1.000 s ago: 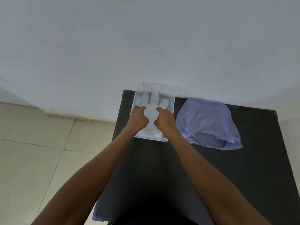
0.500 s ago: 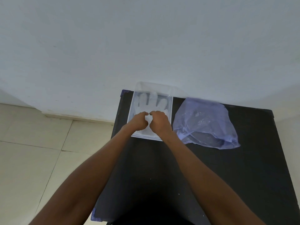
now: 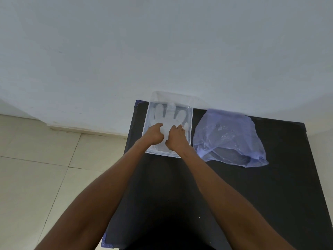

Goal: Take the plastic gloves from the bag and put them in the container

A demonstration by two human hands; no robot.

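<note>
Beige tile floor (image 3: 36, 168) far left, white wall (image 3: 162, 42) filling the top. Black table (image 3: 252, 204) pushed up against that wall.

Clear container (image 3: 151, 112) at the table's far left corner, back end right at the wall. Translucent glove (image 3: 168, 116) lying flat inside, fingers spread and pointing toward the wall, cuff end toward the near rim. Looks like maybe more than one stacked, can't tell.

Left hand (image 3: 153, 135) reaching into the container, index finger stretched out and pressing on the glove's palm area, other fingers curled under. Not gripping anything as far as visible.

Right hand (image 3: 175, 139) just beside it, almost touching, also down on the glove. Fingers bent, tips on the plastic near the thumb side. Pinching it or only pressing down? Can't tell from this angle.

Further right, bluish see-through bag (image 3: 228, 138) slumped on the table just beside the container, crumpled, mouth facing the near side. Something pale inside, too blurry to make out. Rest of the table running off to the right edge.
</note>
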